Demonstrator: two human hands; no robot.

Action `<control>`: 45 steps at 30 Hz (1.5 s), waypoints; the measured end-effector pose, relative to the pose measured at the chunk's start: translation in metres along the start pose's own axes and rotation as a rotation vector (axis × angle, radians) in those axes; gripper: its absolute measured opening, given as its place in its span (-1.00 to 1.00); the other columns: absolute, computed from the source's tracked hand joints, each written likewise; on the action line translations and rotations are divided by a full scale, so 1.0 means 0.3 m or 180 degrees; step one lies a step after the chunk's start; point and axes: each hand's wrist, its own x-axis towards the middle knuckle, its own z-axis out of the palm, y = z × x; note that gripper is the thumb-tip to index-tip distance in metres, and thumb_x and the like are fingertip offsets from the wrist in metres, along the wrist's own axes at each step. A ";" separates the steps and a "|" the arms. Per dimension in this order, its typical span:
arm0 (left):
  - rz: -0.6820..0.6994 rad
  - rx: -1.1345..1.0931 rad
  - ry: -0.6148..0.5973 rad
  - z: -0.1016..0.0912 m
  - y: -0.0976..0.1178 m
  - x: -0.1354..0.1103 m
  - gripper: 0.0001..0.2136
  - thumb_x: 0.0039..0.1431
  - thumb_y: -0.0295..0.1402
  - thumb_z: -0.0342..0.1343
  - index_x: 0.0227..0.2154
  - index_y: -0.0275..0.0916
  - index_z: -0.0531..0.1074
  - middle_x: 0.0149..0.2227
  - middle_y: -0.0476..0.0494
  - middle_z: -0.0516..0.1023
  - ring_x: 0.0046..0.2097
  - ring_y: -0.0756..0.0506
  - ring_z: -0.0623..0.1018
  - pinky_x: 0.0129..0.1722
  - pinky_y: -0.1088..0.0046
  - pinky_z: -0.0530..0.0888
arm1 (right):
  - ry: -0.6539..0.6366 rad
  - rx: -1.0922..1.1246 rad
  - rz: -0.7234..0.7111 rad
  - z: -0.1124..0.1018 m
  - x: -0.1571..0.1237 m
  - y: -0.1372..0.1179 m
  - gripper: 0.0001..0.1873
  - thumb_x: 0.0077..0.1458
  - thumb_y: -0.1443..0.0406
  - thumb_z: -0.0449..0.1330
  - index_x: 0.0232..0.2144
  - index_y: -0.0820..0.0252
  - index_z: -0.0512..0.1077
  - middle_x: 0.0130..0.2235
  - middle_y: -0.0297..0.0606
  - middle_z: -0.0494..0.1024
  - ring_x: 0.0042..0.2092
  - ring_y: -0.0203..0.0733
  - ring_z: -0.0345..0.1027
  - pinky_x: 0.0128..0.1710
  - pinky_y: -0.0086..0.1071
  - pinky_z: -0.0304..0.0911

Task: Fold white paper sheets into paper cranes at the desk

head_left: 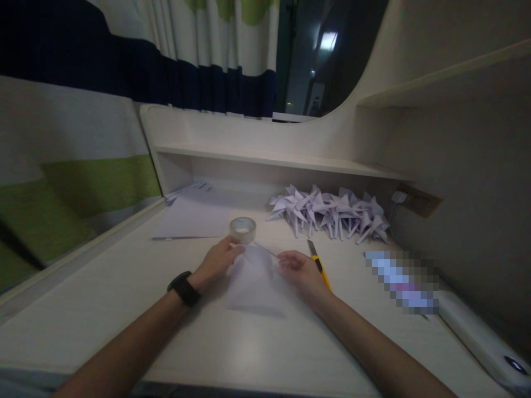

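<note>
A white sheet of paper point(257, 287) lies in front of me on the desk, its upper edge lifted between my hands. My left hand point(219, 260), with a black watch on the wrist, pinches the sheet's upper left side. At the upper right edge, my right hand point(301, 271) has its fingers closed on the paper. A roll of clear tape point(244, 239) sits just beyond the sheet, right by my left fingertips. Beside my right hand lies a yellow utility knife point(321, 268) with its blade out.
Several folded paper pinwheels point(327, 213) are heaped at the back right. A stack of paper point(191, 215) lies at the back left. To the right are a pixelated flat object point(400, 282) and a long white device point(477, 337). A shelf point(269, 157) spans the desk's back.
</note>
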 end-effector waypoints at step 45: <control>-0.0301 -0.1877 -0.0147 0.084 0.076 -0.054 -0.50 -0.05 -0.28 0.26 -0.05 -0.26 0.24 -0.50 -0.05 0.57 -0.41 -0.12 0.58 -0.48 0.45 0.44 | -0.0543 -0.3737 -0.2021 -0.004 -0.066 -0.041 -0.89 0.02 0.31 0.23 -0.31 0.14 0.44 -0.26 -0.20 0.46 -0.26 -0.16 0.35 -0.29 -0.37 0.20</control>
